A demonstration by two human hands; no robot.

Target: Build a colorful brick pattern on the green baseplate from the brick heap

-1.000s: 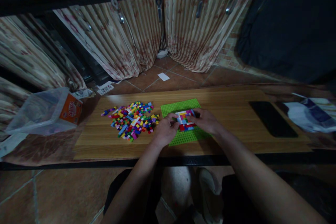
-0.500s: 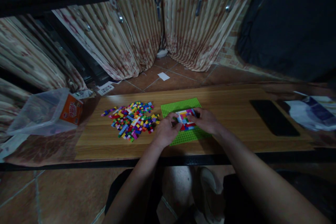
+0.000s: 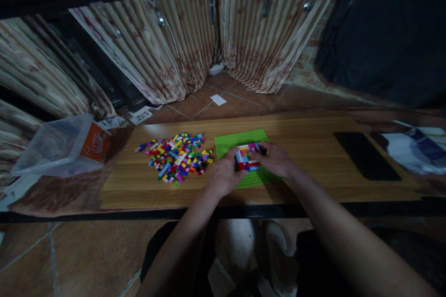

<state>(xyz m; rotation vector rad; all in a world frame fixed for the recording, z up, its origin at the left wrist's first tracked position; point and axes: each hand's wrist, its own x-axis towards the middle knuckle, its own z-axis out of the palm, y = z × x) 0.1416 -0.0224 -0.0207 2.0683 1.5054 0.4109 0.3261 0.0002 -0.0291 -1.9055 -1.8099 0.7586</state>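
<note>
A multicoloured structure of toy building bricks (image 3: 248,155) sits on a green studded baseplate (image 3: 237,139); red, white, blue and purple bricks show in it. My left hand (image 3: 226,174) grips its left side, with the thumb at the near edge and the fingers behind. From the right, my right hand (image 3: 275,158) holds the other side, its thumb reaching over the top. Whether a loose brick is between the right fingers is too small to tell. Left of the baseplate lies a pile of loose bricks (image 3: 179,158).
The baseplate and bricks are on a low wooden table (image 3: 306,134). A black phone-like slab (image 3: 365,155) lies at its right. Beyond the left end stands a clear plastic box (image 3: 52,148) with an orange label. White and blue packaging (image 3: 418,151) is at the far right.
My left hand has shifted slightly right and closed more around the structure's left side. My right hand stays at the right side, its thumb still over the top.
</note>
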